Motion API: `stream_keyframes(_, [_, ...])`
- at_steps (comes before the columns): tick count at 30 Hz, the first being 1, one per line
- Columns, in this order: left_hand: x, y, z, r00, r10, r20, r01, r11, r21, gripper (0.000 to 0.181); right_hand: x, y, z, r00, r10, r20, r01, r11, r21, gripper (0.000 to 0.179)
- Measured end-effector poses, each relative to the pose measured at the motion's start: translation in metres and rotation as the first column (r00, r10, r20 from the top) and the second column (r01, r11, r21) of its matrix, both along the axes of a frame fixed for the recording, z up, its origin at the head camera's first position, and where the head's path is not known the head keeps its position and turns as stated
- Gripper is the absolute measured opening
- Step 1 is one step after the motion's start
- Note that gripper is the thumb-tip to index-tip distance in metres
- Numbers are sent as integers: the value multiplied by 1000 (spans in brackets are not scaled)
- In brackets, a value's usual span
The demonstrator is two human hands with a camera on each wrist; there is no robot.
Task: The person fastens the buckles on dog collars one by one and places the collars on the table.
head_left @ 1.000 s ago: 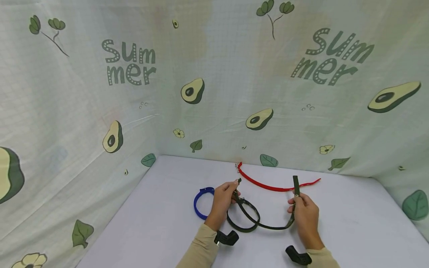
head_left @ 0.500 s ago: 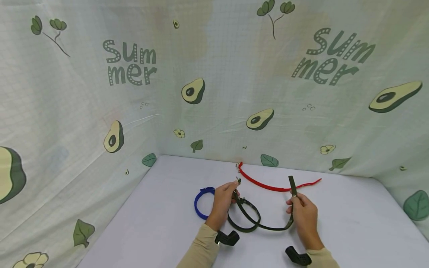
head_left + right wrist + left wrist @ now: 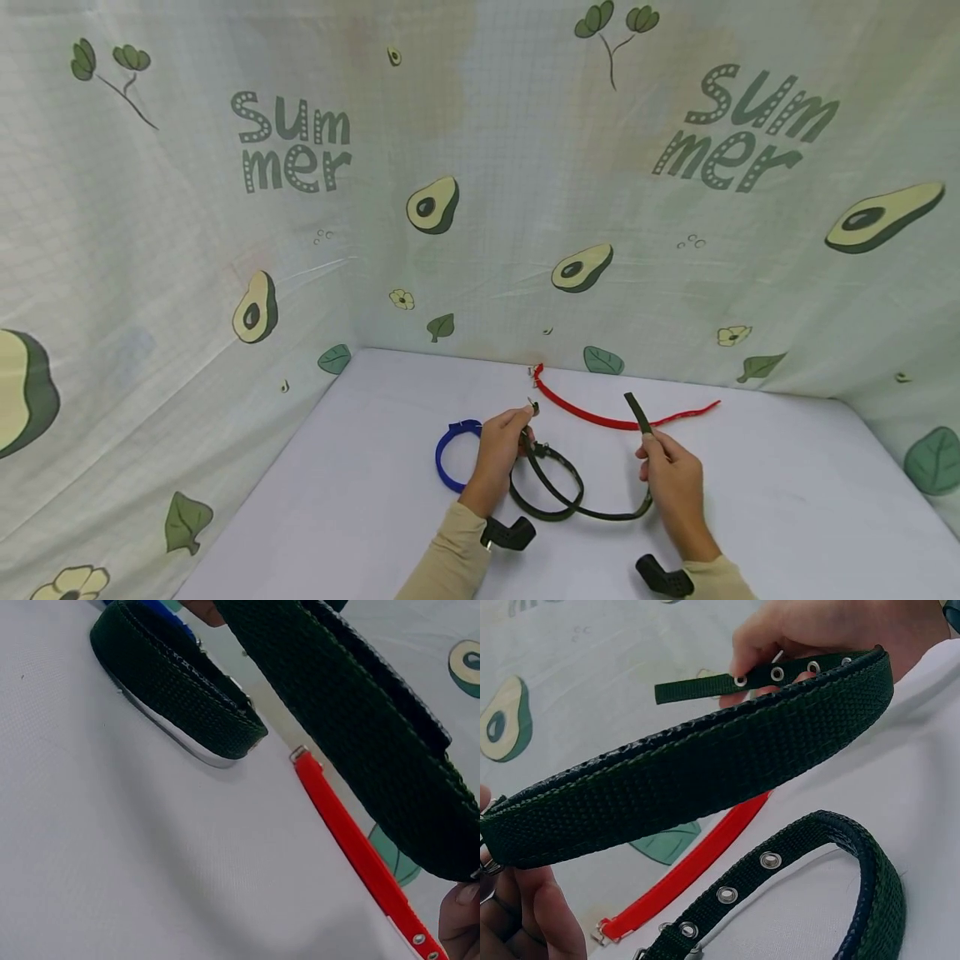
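Note:
A dark green webbing collar hangs in a curve between both hands. My left hand grips its buckle end; the buckle is partly hidden by the fingers. At the other end, my right hand pinches the strap with the metal eyelets, and its tip sticks up past the fingers. The left wrist view shows the collar's padded lining and eyelets on the held end. Below the left hand, a second dark green collar lies on the table, fastened into a loop.
Left of the left hand lies a blue collar in a loop, partly covered by it. Behind the hands a red collar is stretched out on the white table. A printed cloth rises behind the table.
My right hand has moved a little left, and the strap tip it holds now tilts leftward instead of standing upright. The left hand keeps its grip, nearly still.

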State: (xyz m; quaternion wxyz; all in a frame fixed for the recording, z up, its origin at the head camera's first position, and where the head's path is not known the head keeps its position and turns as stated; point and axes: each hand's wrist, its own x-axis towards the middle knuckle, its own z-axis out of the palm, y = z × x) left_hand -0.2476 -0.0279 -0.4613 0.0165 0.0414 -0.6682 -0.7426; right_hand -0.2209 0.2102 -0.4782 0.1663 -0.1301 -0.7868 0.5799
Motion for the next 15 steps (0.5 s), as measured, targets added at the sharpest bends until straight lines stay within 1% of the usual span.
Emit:
stream_keyframes(4, [-1, 0, -1, 1000, -5, -3, 5, 1000, 8, 37, 1, -2, 0, 1000, 12, -26, -11, 1000, 8, 45])
stream_keyframes(6, [-1, 0, -1, 1000, -4, -5, 4, 1000, 10, 37, 1, -3, -1, 999, 15, -32, -15, 1000, 14, 45])
stream_keyframes(10, [0, 0, -2, 1000, -5, -12, 5, 1000, 11, 39, 1, -4, -2, 999, 25, -40, -24, 1000, 16, 38])
stream_keyframes(15, [0, 2, -2, 1000, -16, -19, 17, 1000, 23, 39, 3, -5, -2, 996, 75, -40, -76, 997, -19, 32])
